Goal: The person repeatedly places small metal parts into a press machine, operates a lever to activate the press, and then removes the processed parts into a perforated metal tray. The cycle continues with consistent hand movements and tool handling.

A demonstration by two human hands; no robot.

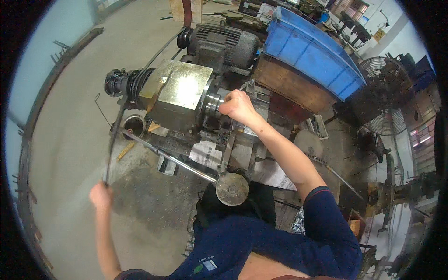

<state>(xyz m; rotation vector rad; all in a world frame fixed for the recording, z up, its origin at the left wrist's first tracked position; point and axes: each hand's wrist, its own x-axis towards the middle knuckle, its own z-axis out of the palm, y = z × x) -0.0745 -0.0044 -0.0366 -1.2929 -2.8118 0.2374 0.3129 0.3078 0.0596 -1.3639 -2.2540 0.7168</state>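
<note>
Right hand is curled up nearly into a fist at the shiny spindle, can't tell if anything's pinched in it, and the left hand is wrapped round the near end of a dark lever off to the left. Past the lever there's a round metal pot, dark inside, contents too murky to make out. Far right, a big blue crate sits on a wooden box, contents unclear.
</note>
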